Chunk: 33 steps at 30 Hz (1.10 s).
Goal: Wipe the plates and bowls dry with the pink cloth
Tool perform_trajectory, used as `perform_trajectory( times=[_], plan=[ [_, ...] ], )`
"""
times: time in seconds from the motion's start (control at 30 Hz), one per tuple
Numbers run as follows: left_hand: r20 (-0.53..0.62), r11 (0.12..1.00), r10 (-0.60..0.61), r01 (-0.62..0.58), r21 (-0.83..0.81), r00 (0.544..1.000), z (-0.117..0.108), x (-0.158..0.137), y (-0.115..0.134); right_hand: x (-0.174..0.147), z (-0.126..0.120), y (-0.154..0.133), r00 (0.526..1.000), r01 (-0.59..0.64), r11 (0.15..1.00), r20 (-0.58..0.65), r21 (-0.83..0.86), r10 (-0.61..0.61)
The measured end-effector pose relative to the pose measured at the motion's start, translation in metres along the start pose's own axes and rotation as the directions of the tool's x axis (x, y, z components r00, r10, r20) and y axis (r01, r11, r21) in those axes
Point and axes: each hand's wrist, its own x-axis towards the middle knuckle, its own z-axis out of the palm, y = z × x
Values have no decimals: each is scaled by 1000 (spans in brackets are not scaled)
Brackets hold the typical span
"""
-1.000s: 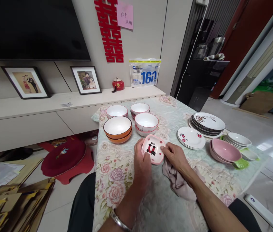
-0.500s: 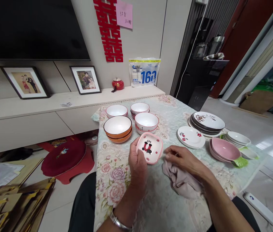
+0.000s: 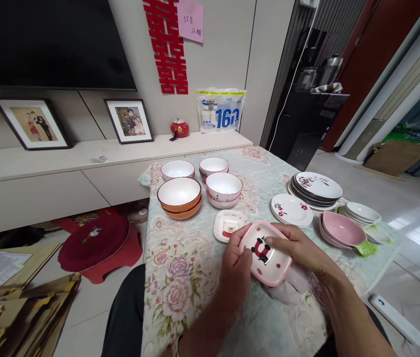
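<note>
A small square dish (image 3: 269,267) with a pink rim, pink dots and a cat picture is tilted toward me above the table. My left hand (image 3: 236,265) grips its left edge, thumb over the rim. On its upper right side my right hand (image 3: 299,248) holds it too, with the thumb laid inside on the picture. Under the dish and my right hand lies a crumpled greyish-pink cloth (image 3: 291,287), partly hidden. Just behind the left hand a second small dish (image 3: 228,218), white with a bear picture, rests on the tablecloth.
Stacked orange bowls (image 3: 180,201) and white bowls (image 3: 224,191) stand at the back left. To the right are flowered plates (image 3: 291,210), a stack of dark-edged plates (image 3: 317,186), pink leaf-handled dishes (image 3: 343,230) and small white bowls (image 3: 362,212). A red stool (image 3: 94,243) is left of the table.
The cat dish has moved right and toward me, uncovering the bear dish behind it. My right hand has gone from over the cloth onto the cat dish.
</note>
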Motion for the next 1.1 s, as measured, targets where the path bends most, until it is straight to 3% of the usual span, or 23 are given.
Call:
perform_trajectory(
  times=[0.13,0.23,0.3,0.37,0.43,0.5,0.6,0.97,1.1],
  plan=[
    [18,995,53,-54,82,998,-1,-1,-7,1,-17,5,988,-55,968,-127,244,88],
    [15,947,72,-73,314,997,-7,3,-12,4,-23,5,967,10,926,-238,378,86],
    [31,808,141,-133,575,990,-13,6,-14,7,-23,6,955,48,900,-285,433,86],
    [60,606,187,-163,779,980,-18,9,-15,11,-22,8,948,73,883,-308,464,83],
    [95,445,181,-168,880,979,-23,13,-13,15,-21,12,948,86,877,-309,473,73],
    [114,357,167,-168,919,979,-27,18,-11,18,-20,15,949,94,878,-308,469,63],
    [98,313,192,-156,937,976,-33,22,-6,21,-19,18,951,88,885,-304,457,62],
    [-29,302,264,-54,952,964,-65,19,19,25,-7,19,958,63,919,-281,389,53],
    [-64,214,222,15,977,973,-60,11,28,27,-3,20,964,87,910,-264,406,26]
  ],
)
